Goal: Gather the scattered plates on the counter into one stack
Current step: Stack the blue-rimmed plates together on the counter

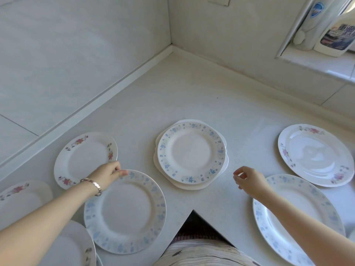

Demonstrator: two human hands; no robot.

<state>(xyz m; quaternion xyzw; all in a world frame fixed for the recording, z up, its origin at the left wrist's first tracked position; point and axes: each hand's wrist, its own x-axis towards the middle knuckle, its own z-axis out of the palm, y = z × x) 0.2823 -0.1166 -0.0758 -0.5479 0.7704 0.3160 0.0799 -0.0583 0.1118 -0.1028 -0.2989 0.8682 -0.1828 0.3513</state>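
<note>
Your left hand [107, 174] pinches the blue plate [124, 212]; right hand [248, 178] loose, empty. Lift it onto the stack [192, 153].

Domestic kitchen. Pale speckled worktop [192, 89] turning an inner corner, edged by a white upstand strip [96, 104] against large glossy wall tiles [76, 45]. Wall socket [219, 0] above the corner, cut off by the top edge of the view. Tiled ledge [317, 63] at upper right, carrying a white jug-type cleaning bottle [336, 35] and a slimmer bottle [309, 25] just beside it. Household crockery spread over the worktop: a pink-flowered plate [315, 154], a blue-rimmed plate [124, 210], a small stack of plates [191, 152].
</note>
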